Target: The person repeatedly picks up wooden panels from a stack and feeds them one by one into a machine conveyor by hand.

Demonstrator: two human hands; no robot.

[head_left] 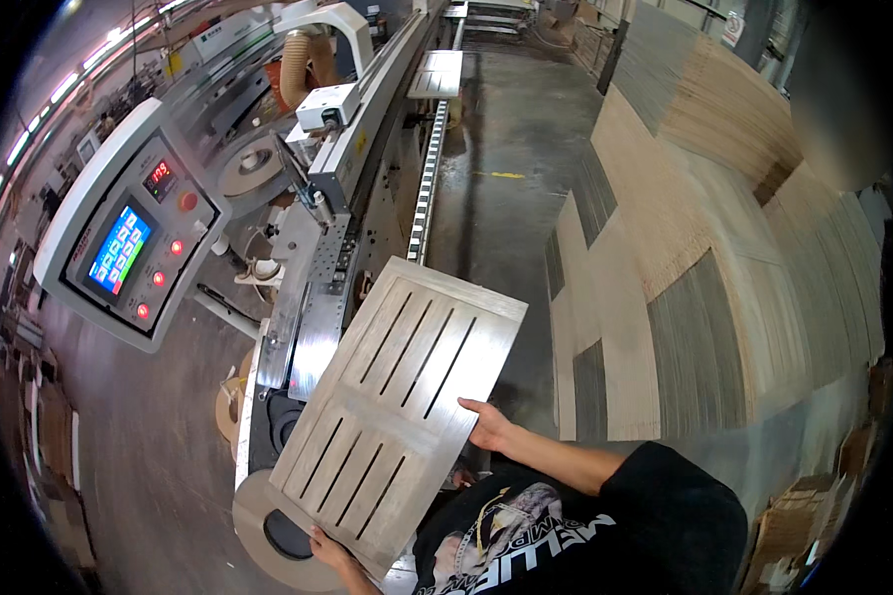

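Both my hands hold a grey wood-grain panel [392, 416] with two sets of long dark slots, tilted over the near end of the machine. My left hand [329, 547] grips its lower left edge, with the fingers partly hidden beneath. On the right edge, my right hand [486, 426] has its thumb on top and the other fingers under the panel. Just past the panel's upper left side lies the machine's metal feed table [316, 342]. Below its left corner is a large roll of edge banding [253, 516].
A control panel [119, 238] with a lit screen and red buttons stands at the left. Along the machine runs a conveyor rail [427, 188], with another slotted panel [436, 74] at its far end. Tall stacks of boards [665, 288] rise on the right.
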